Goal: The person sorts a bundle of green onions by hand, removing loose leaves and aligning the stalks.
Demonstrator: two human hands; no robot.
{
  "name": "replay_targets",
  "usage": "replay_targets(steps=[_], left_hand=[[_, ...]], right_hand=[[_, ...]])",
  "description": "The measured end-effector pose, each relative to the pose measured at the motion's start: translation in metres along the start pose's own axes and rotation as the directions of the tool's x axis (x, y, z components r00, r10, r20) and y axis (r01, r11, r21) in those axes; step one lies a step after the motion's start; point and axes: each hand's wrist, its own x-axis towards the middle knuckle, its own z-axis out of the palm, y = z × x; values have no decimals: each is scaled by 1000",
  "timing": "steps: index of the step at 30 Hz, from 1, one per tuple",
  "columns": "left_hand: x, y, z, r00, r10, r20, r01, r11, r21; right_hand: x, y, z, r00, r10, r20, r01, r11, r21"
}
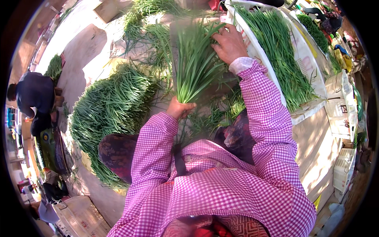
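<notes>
Between the big heap of chives [112, 106] on the ground and the white crate [258, 47], she seems mid-bundling: left hand [179, 107] clenched round 1 bunch [195, 63], right hand [229, 43] spread open on its tips, likely evening them next.

An outdoor produce-sorting yard: heaps of green chives [108, 106] on bare ground, white crates [342, 110], another worker [34, 98] nearby.

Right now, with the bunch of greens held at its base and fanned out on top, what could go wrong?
1. The left hand pinches only the base of the bunch of greens; a loose grip could let stalks slide out.
2. The right hand presses the fanned tips and might bend or snap leaves.
3. Dropped stalks could mix with the loose greens on the ground.
</notes>
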Motion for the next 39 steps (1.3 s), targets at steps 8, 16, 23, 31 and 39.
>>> replay_targets(steps=[8, 16, 23, 31, 39], left_hand=[[-1, 0, -1, 1000, 11, -4, -11, 1000, -8], [0, -2, -2, 1000, 23, -13, -23, 1000, -10], [6, -9, -9, 921, 380, -83, -329, 876, 352], [9, -14, -21, 905, 343, -250, -235, 895, 378], [29, -47, -35, 909, 342, -239, -273, 921, 279]], right_hand=[[0, 4, 3, 998, -49, -47, 54, 994, 99], [0, -3, -11, 998, -20, -59, 24, 998, 62], [8, 38, -13, 885, 463, -49, -287, 626, 726], [4, 19, -34, 891, 451, 54, -248, 381, 891], [7, 2, -21, 956, 285, 64, -290, 953, 88]])
